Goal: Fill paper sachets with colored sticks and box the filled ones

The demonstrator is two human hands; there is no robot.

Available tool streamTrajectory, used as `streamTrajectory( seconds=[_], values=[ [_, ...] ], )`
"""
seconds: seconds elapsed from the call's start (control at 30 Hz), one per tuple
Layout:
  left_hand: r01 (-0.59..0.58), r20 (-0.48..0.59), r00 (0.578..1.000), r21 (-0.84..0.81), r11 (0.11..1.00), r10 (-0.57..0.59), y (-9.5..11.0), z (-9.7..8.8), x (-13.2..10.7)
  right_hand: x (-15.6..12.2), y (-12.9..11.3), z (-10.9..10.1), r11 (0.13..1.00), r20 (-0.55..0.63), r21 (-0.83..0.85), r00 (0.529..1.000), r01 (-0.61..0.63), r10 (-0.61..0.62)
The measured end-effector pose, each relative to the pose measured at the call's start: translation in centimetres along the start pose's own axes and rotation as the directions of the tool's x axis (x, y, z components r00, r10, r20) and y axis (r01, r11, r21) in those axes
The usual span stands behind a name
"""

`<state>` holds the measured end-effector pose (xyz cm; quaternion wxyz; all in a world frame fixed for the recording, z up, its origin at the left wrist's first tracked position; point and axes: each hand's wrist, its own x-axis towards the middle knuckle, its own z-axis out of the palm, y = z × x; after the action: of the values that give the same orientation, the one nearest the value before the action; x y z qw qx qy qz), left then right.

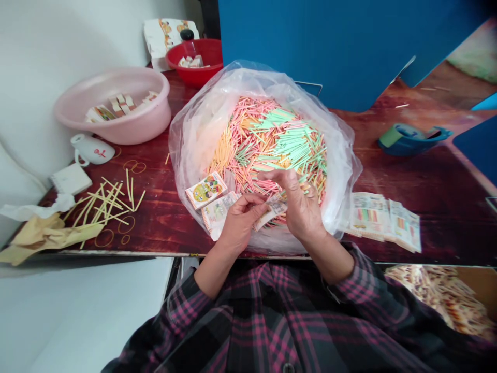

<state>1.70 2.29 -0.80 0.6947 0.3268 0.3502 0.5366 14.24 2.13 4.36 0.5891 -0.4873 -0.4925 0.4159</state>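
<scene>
My left hand (240, 223) pinches a strip of printed paper packets (269, 212) between thumb and fingers, above the near part of a clear plastic bag (190, 155). My right hand (298, 204) is palm-down just beyond it, with its fingers over the packet strip and the sticks; whether it grips anything is hidden. The bag holds a large heap of thin pink, green and yellow sticks (267, 140). Two more printed packets (212, 202) lie on the bag's near left edge, close to my left hand.
A stack of printed packets (382, 223) lies on the dark red table (411, 191) to the right. Behind and left are a pink basin (112, 88), a red bowl (182, 65) and a white mug (91, 150). Loose yellow sticks (104, 202) lie on the left.
</scene>
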Motion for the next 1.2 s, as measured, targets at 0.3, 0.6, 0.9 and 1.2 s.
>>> streamTrajectory(
  seconds=[0.3,0.6,0.9,1.2],
  values=[
    [-0.021,0.009,1.000,0.014,1.000,0.021,-0.5,0.2,0.1,0.4,1.3,-0.9,0.987,0.101,-0.102,0.988,0.125,-0.115],
    [-0.242,-0.101,0.961,0.147,0.959,0.258,-0.1,0.0,0.6,-0.2,2.0,-2.1,0.994,0.027,-0.051,0.995,-0.099,0.100],
    [-0.115,0.026,0.993,0.372,0.921,0.114,0.2,-0.5,0.2,-1.0,3.4,-0.9,0.988,-0.020,0.032,0.988,-0.150,0.150],
    [-0.426,0.333,0.865,0.883,0.198,0.377,3.5,-3.6,-1.9,-2.5,1.3,-10.9,0.959,-0.267,-0.268,0.964,-0.089,0.015]
  ],
)
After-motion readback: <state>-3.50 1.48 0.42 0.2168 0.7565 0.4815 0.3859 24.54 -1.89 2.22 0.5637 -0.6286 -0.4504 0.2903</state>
